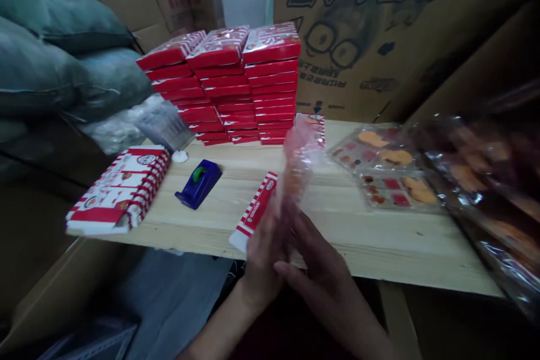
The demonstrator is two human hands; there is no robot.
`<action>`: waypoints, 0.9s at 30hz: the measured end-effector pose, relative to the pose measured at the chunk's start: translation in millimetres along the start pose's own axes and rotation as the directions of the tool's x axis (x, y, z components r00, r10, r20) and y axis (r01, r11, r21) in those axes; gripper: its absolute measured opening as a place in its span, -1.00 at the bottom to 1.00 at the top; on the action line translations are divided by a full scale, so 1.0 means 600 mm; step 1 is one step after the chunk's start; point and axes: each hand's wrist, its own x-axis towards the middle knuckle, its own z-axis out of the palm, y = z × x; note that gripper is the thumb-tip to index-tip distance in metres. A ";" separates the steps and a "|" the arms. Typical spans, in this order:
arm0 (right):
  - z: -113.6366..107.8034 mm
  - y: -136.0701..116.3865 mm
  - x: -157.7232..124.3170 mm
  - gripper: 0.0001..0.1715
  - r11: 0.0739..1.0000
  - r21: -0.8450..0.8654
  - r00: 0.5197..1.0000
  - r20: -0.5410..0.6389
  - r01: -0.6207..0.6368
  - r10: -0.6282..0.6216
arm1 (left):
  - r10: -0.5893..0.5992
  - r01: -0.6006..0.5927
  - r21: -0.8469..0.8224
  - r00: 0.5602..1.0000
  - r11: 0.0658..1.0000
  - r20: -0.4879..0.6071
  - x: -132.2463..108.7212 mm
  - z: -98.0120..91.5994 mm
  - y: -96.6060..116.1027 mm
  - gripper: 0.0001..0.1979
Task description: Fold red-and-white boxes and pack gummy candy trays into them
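My left hand point(262, 253) and my right hand point(320, 270) meet at the front edge of a pale wooden board point(337, 236). Together they hold a clear plastic packet point(297, 163) with reddish and orange contents, standing upright and blurred. A flat red-and-white striped card sleeve point(254, 211) lies on the board just under my left hand. Whether that hand also touches the sleeve is unclear.
Tall stacks of red wrapped boxes point(236, 84) stand at the back. A pile of flat striped sleeves point(120, 188) lies at left, a blue tape dispenser point(198, 183) beside it. Clear trays of toy pieces point(388, 174) sit at right. Cardboard cartons point(379, 34) and grey sacks point(63, 56) surround the board.
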 end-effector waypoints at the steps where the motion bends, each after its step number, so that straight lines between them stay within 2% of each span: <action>1: -0.013 0.000 0.014 -0.17 0.998 -0.048 0.989 0.143 0.051 -0.043 | -0.042 0.043 0.016 0.998 0.999 -0.050 0.001 -0.033 -0.005 -0.48; 3: -0.047 0.009 0.053 -0.04 0.980 -0.173 0.932 0.360 0.101 -0.033 | -0.200 0.202 -0.007 0.964 0.979 -0.173 -0.002 -0.103 -0.009 -0.61; 4: -0.062 0.021 0.075 0.07 0.954 -0.264 0.888 0.460 0.141 -0.004 | -0.321 0.314 -0.069 0.918 0.947 -0.234 -0.005 -0.137 -0.010 -0.64; 6: -0.077 0.054 0.121 0.38 0.845 -0.471 0.787 0.608 0.252 0.104 | -0.565 0.501 -0.266 0.771 0.823 -0.294 -0.016 -0.197 -0.007 -0.57; 8: -0.069 0.095 0.159 0.72 0.689 -0.614 0.709 0.675 0.386 0.204 | -0.738 0.600 -0.443 0.616 0.666 -0.276 -0.032 -0.246 -0.001 -0.38; 9: -0.057 0.114 0.175 0.78 0.620 -0.638 0.676 0.702 0.457 0.224 | -0.797 0.632 -0.498 0.547 0.593 -0.256 -0.041 -0.265 0.003 -0.27; 10: -0.044 0.130 0.188 0.78 0.565 -0.643 0.647 0.726 0.517 0.233 | -0.842 0.661 -0.533 0.489 0.529 -0.230 -0.051 -0.282 0.008 -0.15; 12: -0.016 0.153 0.208 0.69 0.511 -0.624 0.585 0.768 0.591 0.261 | -0.896 0.715 -0.549 0.405 0.433 -0.179 -0.072 -0.305 0.019 0.03; 15: 0.009 0.168 0.227 0.62 0.522 -0.626 0.521 0.777 0.579 0.353 | -0.941 0.775 -0.540 0.319 0.328 -0.114 -0.104 -0.324 0.025 0.11; 17: 0.011 0.174 0.230 0.61 0.558 -0.633 0.524 0.769 0.537 0.367 | -0.956 0.793 -0.543 0.283 0.276 -0.073 -0.122 -0.328 0.022 0.14; 19: 0.006 0.181 0.222 0.61 0.591 -0.631 0.567 0.757 0.503 0.325 | -0.959 0.795 -0.547 0.279 0.262 -0.054 -0.133 -0.327 0.014 0.16; 23: -0.008 0.195 0.191 0.57 0.599 -0.666 0.666 0.693 0.445 0.276 | -0.945 0.803 -0.520 0.326 0.292 -0.028 -0.137 -0.318 -0.006 0.05; 25: -0.013 0.196 0.176 0.54 0.603 -0.692 0.700 0.653 0.398 0.288 | -0.932 0.814 -0.496 0.363 0.303 0.027 -0.136 -0.316 -0.017 0.00; 27: -0.019 0.195 0.165 0.59 0.616 -0.703 0.715 0.629 0.355 0.306 | -0.917 0.819 -0.465 0.398 0.338 0.036 -0.135 -0.318 -0.029 -0.01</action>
